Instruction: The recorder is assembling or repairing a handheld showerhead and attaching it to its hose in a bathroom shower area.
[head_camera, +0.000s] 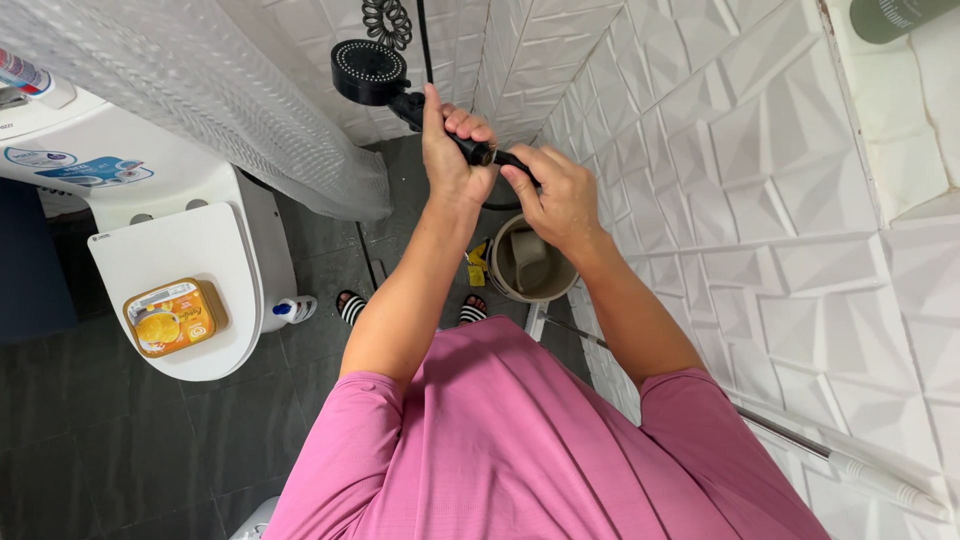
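A black round shower head points away from me over the dark floor. My left hand is wrapped around its black handle just behind the head. At the handle's lower end, my right hand pinches the fitting where the black hose joins. The hose itself runs up along the white tiled wall. Below my hands a beige bucket stands on the floor with a scoop inside it.
A white toilet with its lid shut stands at left, an orange tub on the lid. A translucent shower curtain hangs above it. White relief tiles cover the right wall, with a metal rail low down. My sandalled feet stand on dark tiles.
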